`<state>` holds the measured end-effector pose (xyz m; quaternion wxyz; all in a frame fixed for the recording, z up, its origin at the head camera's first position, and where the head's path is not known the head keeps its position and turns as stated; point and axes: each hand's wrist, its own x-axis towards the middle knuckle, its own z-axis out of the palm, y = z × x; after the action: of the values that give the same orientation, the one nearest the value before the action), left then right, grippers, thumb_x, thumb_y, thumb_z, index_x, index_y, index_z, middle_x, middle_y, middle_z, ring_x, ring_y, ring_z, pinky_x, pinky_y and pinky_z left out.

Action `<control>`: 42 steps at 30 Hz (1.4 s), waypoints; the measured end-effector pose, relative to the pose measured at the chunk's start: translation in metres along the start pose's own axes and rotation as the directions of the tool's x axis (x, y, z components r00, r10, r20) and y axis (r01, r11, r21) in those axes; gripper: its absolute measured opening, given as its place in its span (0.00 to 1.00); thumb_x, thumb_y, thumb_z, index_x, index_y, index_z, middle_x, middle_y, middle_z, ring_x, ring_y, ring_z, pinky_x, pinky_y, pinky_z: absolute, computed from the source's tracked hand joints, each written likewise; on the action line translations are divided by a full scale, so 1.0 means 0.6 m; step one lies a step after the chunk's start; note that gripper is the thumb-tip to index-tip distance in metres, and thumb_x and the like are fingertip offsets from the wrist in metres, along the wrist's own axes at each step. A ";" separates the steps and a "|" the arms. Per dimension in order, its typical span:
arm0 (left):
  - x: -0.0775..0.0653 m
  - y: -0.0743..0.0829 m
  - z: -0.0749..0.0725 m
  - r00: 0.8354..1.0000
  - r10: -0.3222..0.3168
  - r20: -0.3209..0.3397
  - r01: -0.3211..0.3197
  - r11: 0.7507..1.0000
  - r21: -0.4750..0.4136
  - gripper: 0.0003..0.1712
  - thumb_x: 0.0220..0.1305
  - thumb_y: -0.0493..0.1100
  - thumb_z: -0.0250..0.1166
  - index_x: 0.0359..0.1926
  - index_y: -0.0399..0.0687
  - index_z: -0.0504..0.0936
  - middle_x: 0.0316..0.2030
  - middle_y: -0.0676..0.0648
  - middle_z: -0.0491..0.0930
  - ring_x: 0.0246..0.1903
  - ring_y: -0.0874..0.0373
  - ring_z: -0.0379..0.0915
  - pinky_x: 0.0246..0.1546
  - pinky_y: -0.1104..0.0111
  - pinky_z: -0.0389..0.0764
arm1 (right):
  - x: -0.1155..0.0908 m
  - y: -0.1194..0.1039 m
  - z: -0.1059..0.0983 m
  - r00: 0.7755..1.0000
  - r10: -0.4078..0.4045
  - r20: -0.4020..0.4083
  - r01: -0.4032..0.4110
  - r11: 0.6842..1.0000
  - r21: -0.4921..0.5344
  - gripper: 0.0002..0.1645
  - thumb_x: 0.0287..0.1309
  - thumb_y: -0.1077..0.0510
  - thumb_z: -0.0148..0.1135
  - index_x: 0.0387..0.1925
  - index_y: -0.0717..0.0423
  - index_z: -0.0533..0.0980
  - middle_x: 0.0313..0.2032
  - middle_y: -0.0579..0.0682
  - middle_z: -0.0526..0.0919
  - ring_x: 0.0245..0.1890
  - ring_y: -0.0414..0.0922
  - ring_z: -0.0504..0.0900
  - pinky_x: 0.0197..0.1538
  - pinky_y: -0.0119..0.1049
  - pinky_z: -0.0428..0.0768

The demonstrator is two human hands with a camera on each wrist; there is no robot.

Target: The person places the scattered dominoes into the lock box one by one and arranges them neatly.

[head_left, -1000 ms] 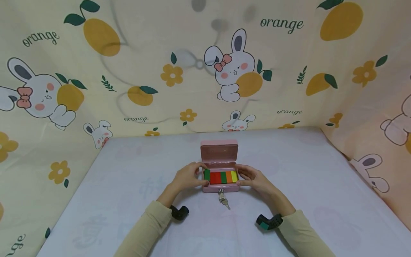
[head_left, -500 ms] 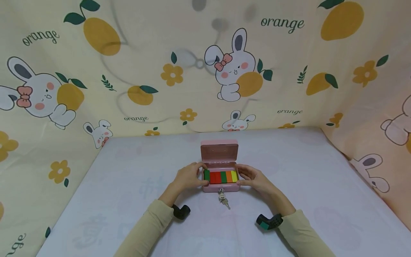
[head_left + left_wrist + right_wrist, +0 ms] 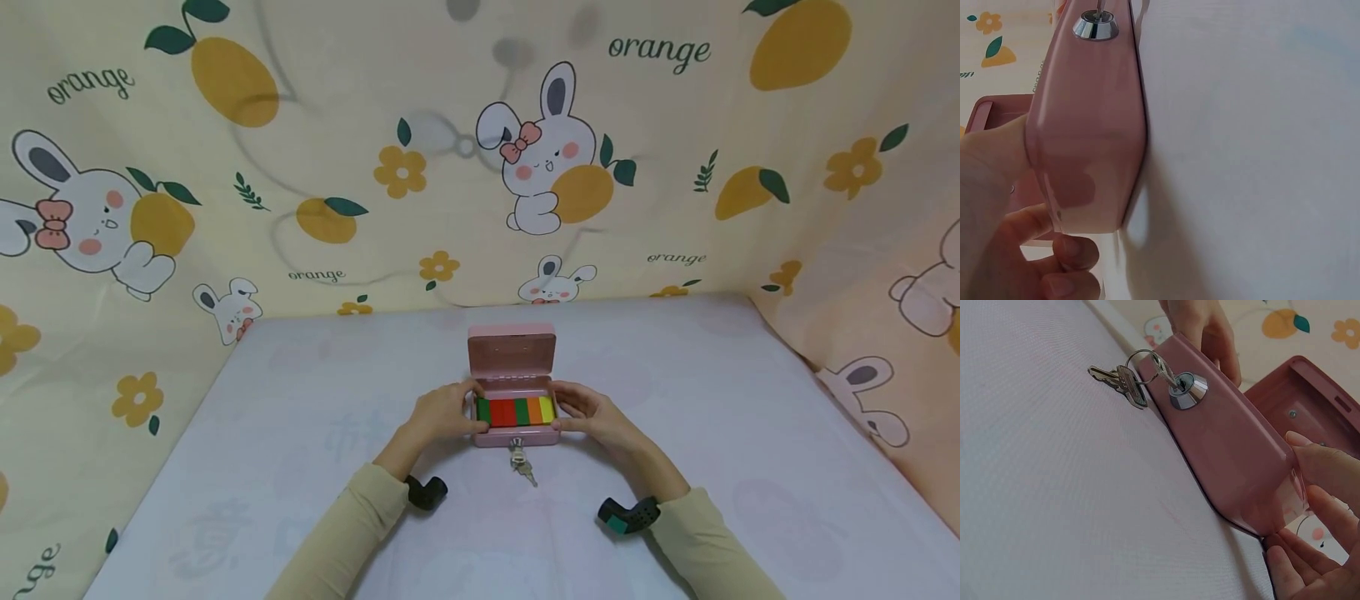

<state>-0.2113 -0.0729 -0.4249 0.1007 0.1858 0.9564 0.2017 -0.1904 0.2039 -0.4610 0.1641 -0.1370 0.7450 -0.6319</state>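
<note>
A pink metal cash box (image 3: 497,438) stands on the table with its lid (image 3: 512,355) raised. Inside lies a row of coloured blocks: a green block (image 3: 483,411) at the left end, then red (image 3: 503,412), green, orange and yellow (image 3: 547,410). My left hand (image 3: 441,411) reaches over the left wall, its thumb and index finger pinching the left-end green block at front and back. On the other side my right hand (image 3: 597,411) grips the box's right end, thumb at the front corner and fingers along the side wall. The box wall hides the blocks from both wrist views.
A ring of keys (image 3: 1127,386) hangs from the lock (image 3: 1189,394) in the box's front. White cloth (image 3: 360,533) covers the table, and a printed rabbit-and-orange curtain (image 3: 420,75) stands behind. Each wrist carries a black camera (image 3: 630,516).
The left-end green block has sunk from a raised position to lie level with the row, the left hand following it down slightly. My right hand keeps its place on the box.
</note>
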 end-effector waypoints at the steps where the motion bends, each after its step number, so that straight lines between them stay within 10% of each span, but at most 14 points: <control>1: 0.000 0.000 0.000 1.000 -0.001 -0.001 0.001 1.000 0.002 0.24 0.52 0.55 0.71 0.49 0.56 0.77 0.44 0.45 0.82 0.35 0.56 0.71 0.34 0.64 0.74 | 0.000 0.000 0.000 1.000 -0.002 0.001 0.002 1.000 -0.002 0.43 0.58 0.60 0.65 0.70 0.67 0.56 0.71 0.68 0.57 0.73 0.65 0.55 0.69 0.42 0.62; 42: 0.004 0.031 -0.002 0.989 -0.138 0.052 0.134 0.988 0.071 0.25 0.51 0.53 0.73 0.49 0.53 0.76 0.31 0.48 0.78 0.29 0.56 0.70 0.26 0.67 0.66 | 0.002 0.003 0.001 1.000 0.025 -0.014 -0.025 1.000 -0.007 0.44 0.58 0.59 0.66 0.70 0.65 0.56 0.72 0.66 0.57 0.73 0.63 0.55 0.69 0.39 0.63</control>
<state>-0.2079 -0.0568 -0.4160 0.1350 0.1290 0.9698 0.1569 -0.1912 0.2031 -0.4630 0.1663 -0.1238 0.7500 -0.6281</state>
